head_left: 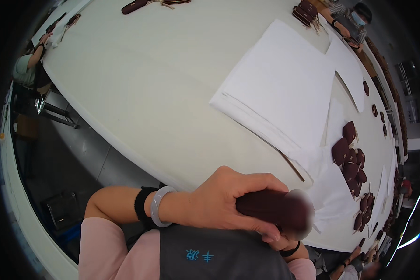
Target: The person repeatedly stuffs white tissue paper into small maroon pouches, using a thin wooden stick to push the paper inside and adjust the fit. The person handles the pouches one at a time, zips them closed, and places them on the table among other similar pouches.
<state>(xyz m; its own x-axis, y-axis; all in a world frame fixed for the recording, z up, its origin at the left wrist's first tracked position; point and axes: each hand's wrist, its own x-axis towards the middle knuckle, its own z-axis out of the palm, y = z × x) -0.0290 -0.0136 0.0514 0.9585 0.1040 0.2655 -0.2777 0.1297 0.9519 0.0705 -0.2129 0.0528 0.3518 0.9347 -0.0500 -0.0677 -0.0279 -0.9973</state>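
Note:
A dark maroon pouch [261, 206] is held close in front of my chest. My left hand [224, 198] is closed round it, fingers over the top and thumb along the lower side. My right hand [279, 241] is at the pouch's lower right, closed against it; most of its fingers are hidden behind the pouch and my left thumb. The pouch's right end is blurred, so its details cannot be made out. Just beyond my hands, a thin brown strip [291, 166] lies on the white-covered table [149, 88].
Large white sheets [280, 79] are stacked on the table ahead. Several maroon pouches [350, 158] are piled to the right, with another group [305, 13] at the far right. A co-worker [352, 23] sits at the far right, another [28, 65] at the far left. A metal stool [56, 109] stands left.

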